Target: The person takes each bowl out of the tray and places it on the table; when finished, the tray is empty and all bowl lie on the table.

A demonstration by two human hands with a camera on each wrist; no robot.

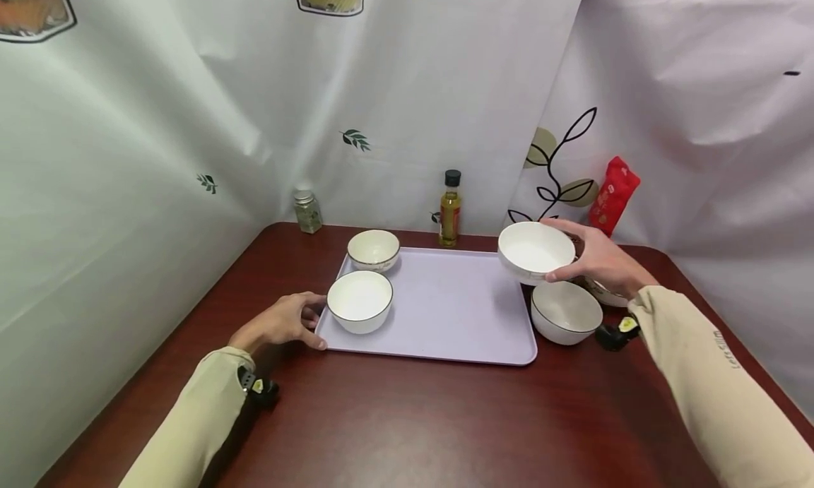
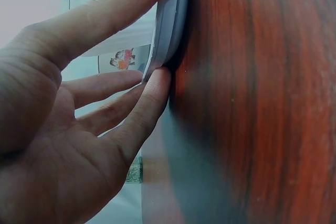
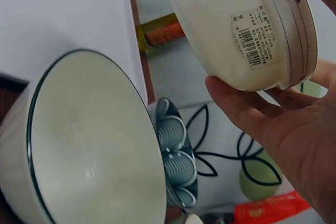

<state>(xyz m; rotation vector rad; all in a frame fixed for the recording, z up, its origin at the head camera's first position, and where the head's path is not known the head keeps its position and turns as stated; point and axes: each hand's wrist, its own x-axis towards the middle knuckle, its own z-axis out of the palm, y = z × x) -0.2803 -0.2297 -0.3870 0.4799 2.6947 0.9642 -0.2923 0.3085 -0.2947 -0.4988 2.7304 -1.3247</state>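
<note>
At the lavender tray (image 1: 445,304), my left hand (image 1: 289,320) touches the front left corner; the left wrist view shows its thumb and fingertips against the tray's rim (image 2: 170,19). A white bowl (image 1: 359,301) stands on the tray beside that hand, and a cream bowl (image 1: 373,250) stands behind it at the back left corner. My right hand (image 1: 594,258) grips another white bowl (image 1: 536,251), held in the air over the tray's right edge. Its underside carries a barcode label (image 3: 253,38). Below it, a deep dark-rimmed bowl (image 1: 566,311) sits right of the tray.
A patterned dish (image 3: 178,156) is partly hidden behind the deep bowl. Along the back stand an oil bottle (image 1: 450,209) and a jar of dried herbs (image 1: 308,211). A red packet (image 1: 613,195) leans at the back right. White sheeting (image 1: 413,106) hangs behind the brown table (image 1: 407,417).
</note>
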